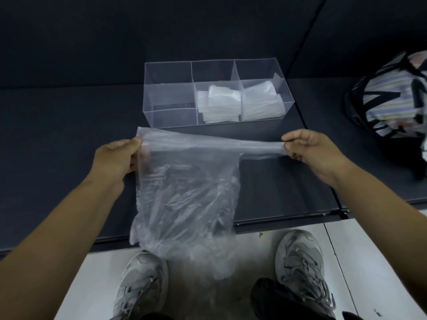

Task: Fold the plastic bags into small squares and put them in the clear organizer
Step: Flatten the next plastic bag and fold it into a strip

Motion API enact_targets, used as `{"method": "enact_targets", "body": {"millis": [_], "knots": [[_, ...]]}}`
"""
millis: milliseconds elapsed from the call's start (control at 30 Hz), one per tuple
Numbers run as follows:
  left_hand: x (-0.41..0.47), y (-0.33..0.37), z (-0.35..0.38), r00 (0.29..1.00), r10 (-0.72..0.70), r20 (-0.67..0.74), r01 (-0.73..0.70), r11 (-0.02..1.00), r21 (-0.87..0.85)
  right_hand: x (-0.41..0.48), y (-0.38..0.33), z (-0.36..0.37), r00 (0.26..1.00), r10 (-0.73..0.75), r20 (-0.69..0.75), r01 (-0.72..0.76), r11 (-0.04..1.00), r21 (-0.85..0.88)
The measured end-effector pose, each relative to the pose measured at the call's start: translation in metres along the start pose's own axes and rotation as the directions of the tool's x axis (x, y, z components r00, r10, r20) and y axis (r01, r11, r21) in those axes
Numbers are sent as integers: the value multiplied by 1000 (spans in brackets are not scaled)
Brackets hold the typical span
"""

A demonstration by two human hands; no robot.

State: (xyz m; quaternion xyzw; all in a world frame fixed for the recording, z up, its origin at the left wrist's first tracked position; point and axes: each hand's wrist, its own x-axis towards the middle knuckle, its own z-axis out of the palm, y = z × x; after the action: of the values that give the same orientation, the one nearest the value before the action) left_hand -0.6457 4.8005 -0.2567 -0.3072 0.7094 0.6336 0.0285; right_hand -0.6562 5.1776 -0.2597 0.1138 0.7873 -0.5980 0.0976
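A translucent plastic bag (187,195) hangs stretched between my two hands above the dark table (277,181). My left hand (117,155) pinches its left top corner. My right hand (309,148) pinches the bag's narrow handle end, pulled out to the right. The bag's crumpled body droops past the table's front edge. Behind it stands the clear organizer (171,95) with three compartments. Folded white bags (219,105) fill the middle one and more folded bags (261,102) the right one. The left compartment holds nothing.
A striped fabric bag (392,95) lies at the table's right end. A dark wall rises behind the organizer. My two grey shoes (302,262) stand on the white floor below the table's front edge.
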Motion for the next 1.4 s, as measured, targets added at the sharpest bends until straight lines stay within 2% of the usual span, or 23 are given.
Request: {"method": "enact_targets", "body": {"millis": [133,200,300,367,433,467,533,600,633,700,833,933,1033,1133,1200,1267,1400], "knots": [[2,-2,5,998,-64,19,65,992,-105,14,-2,2,974,-152,-168,119,974,-191],[3,-2,7,992,-89,87,99,988,-121,17,-5,4,941,-208,-268,147,962,-231],[-5,-1,-1,960,-156,235,198,966,-167,5,-15,10,906,-211,-368,130,964,-231],[-18,-5,-14,945,-188,269,241,953,-182,-20,-22,20,939,-170,-300,110,972,-207],[-38,-17,-26,933,-218,285,274,946,-172,-58,-26,32,994,-67,-85,56,991,-124],[-50,-25,-31,924,-237,300,292,944,-156,-80,-27,39,998,-1,56,7,994,-113],[-75,-41,-37,905,-270,329,317,944,-96,-118,-24,52,944,132,303,-81,981,-174],[-96,-52,-39,897,-278,344,304,953,-21,-143,-18,65,883,199,425,-95,963,-254],[-102,-54,-38,899,-275,341,287,958,18,-150,-15,71,875,200,441,-65,951,-301],[-106,-55,-36,907,-270,324,248,963,107,-152,-11,78,908,164,384,-20,936,-352],[-102,-51,-26,894,-283,349,221,953,207,-132,-8,70,958,108,267,-62,982,-178],[-86,-46,-21,917,-273,291,260,962,85,-116,-6,52,961,123,248,-112,992,-61],[-62,-36,-23,948,-238,211,256,965,-63,-98,-7,34,976,137,168,-160,978,131],[-46,-28,-25,952,-231,199,257,959,-118,-83,-8,18,994,74,79,-90,970,226],[-49,-28,-23,927,-281,250,303,952,-54,-80,-6,9,995,48,86,-66,973,220],[-64,-33,-20,870,-357,339,359,931,60,-81,-2,2,984,44,173,-76,980,186],[-106,-49,-6,694,-471,545,380,882,278,-90,4,-8,930,36,365,-61,997,57]]}}
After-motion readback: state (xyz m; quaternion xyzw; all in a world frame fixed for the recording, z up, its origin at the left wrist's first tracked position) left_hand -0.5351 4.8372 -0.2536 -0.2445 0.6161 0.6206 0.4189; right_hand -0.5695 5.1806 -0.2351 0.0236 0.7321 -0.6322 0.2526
